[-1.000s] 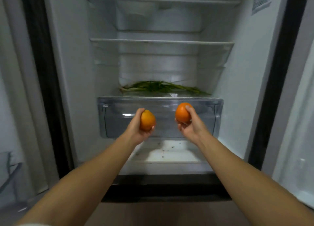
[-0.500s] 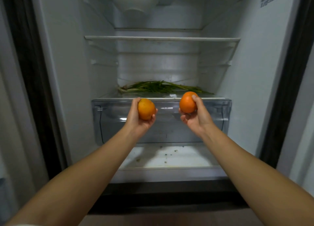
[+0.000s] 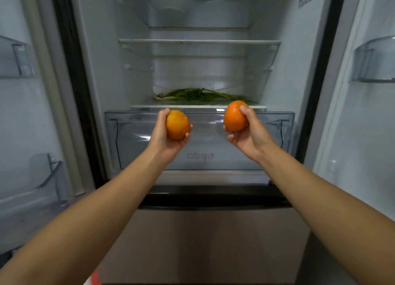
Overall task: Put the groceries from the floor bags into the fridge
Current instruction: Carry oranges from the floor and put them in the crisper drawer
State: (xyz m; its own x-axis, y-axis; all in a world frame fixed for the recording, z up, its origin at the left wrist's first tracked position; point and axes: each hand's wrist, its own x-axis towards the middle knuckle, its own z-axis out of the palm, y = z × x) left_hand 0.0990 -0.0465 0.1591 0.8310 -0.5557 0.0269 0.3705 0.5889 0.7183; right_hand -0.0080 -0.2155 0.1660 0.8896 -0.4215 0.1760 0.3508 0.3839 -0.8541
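- Before the clear crisper drawer (image 3: 275, 135), the left hand (image 3: 163, 135) cups a yellowish orange (image 3: 177, 124).
- Well apart to its right, the right hand (image 3: 250, 132) grips a redder orange (image 3: 235, 115).
- Beyond both hands, green onions (image 3: 198, 95) lie on the shelf.

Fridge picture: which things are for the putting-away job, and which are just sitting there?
For the job:
- left orange, held by the left hand
- right orange, held by the right hand
- fridge, open
- drawer, closed

Just there:
- greens on the shelf above the drawer
- door bins
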